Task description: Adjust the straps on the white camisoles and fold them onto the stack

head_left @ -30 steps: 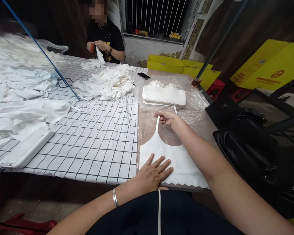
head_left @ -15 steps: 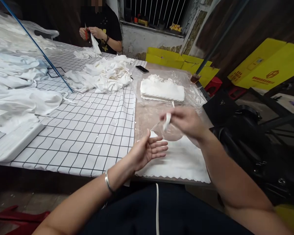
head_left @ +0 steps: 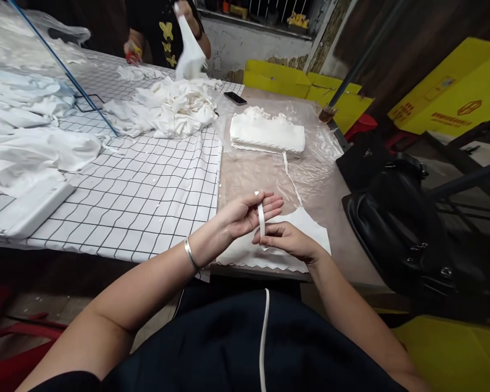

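Note:
A white camisole-like garment (head_left: 310, 228) with a scalloped hem lies flat at the table's front edge. One thin strap (head_left: 292, 185) stretches away from its top. Above the garment, my left hand (head_left: 247, 215) is palm up with its fingers extended, and its thumb lies over another narrow white strap (head_left: 262, 220), pinning it. My right hand (head_left: 288, 239) pinches the lower part of this strap between thumb and fingers. Where the strap joins the garment is hidden by my hands. Behind them sits a neat stack of folded white garments (head_left: 267, 136).
A phone (head_left: 235, 98) lies beyond the stack. Loose white garments (head_left: 175, 109) are heaped on the checked cloth (head_left: 179, 185). A co-worker (head_left: 147, 32) across the table holds up a white piece and red-handled scissors. A black bag (head_left: 384, 218) stands at the right.
My right hand has come down and towards me, drawing the strap across my left palm. My left hand has risen, its thumb now over the strap. The co-worker has lifted a white piece.

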Action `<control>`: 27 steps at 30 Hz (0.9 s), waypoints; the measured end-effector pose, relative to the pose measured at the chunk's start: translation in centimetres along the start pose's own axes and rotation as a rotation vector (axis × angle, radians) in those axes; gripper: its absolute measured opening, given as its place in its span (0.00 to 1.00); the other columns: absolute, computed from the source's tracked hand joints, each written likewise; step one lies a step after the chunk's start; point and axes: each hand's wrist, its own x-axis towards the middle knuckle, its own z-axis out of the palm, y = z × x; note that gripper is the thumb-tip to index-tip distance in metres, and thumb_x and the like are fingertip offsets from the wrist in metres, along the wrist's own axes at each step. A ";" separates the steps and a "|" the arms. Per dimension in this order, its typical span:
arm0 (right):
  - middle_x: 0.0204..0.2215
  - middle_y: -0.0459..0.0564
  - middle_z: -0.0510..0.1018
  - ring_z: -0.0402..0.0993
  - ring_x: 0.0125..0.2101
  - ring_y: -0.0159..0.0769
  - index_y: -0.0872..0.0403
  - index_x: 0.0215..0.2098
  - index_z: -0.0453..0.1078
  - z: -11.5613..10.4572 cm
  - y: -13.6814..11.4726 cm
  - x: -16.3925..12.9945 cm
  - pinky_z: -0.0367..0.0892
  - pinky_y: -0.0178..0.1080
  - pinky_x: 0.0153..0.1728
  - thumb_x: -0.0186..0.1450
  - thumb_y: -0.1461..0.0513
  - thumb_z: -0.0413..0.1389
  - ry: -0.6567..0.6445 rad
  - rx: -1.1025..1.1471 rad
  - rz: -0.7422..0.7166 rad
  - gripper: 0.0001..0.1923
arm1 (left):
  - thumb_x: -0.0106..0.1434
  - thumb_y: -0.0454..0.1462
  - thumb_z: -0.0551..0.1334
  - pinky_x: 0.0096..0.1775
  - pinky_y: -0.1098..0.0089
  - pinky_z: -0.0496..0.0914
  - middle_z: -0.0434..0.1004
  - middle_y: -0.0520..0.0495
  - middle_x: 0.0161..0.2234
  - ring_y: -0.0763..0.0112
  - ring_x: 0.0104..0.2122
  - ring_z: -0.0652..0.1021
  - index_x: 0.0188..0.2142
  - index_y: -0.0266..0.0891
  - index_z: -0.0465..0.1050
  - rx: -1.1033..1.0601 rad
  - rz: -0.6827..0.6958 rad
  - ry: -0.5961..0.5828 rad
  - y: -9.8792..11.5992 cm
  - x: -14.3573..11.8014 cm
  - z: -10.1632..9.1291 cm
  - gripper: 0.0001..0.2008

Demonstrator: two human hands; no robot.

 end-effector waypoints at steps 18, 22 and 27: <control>0.26 0.49 0.80 0.77 0.25 0.28 0.56 0.29 0.69 -2.4 -0.7 3.1 0.72 0.28 0.26 0.66 0.67 0.56 0.417 0.502 0.214 0.07 | 0.58 0.47 0.65 0.45 0.52 0.59 0.75 0.40 0.41 0.50 0.46 0.70 0.38 0.39 0.74 2.052 0.530 0.353 -1.1 0.6 -6.9 0.15; 0.26 0.49 0.81 0.79 0.27 0.28 0.56 0.28 0.69 -2.8 -0.5 3.1 0.74 0.29 0.31 0.66 0.69 0.55 0.402 0.564 0.195 0.08 | 0.59 0.47 0.64 0.45 0.54 0.57 0.74 0.41 0.41 0.51 0.46 0.69 0.42 0.39 0.73 2.100 0.461 0.326 -1.4 1.1 -6.4 0.16; 0.30 0.48 0.81 0.80 0.32 0.31 0.56 0.29 0.72 -3.5 0.2 3.0 0.75 0.30 0.35 0.57 0.66 0.65 0.335 0.589 0.134 0.06 | 0.58 0.44 0.65 0.46 0.56 0.55 0.73 0.45 0.40 0.55 0.46 0.70 0.36 0.41 0.73 2.027 0.390 0.333 -1.3 1.8 -6.0 0.10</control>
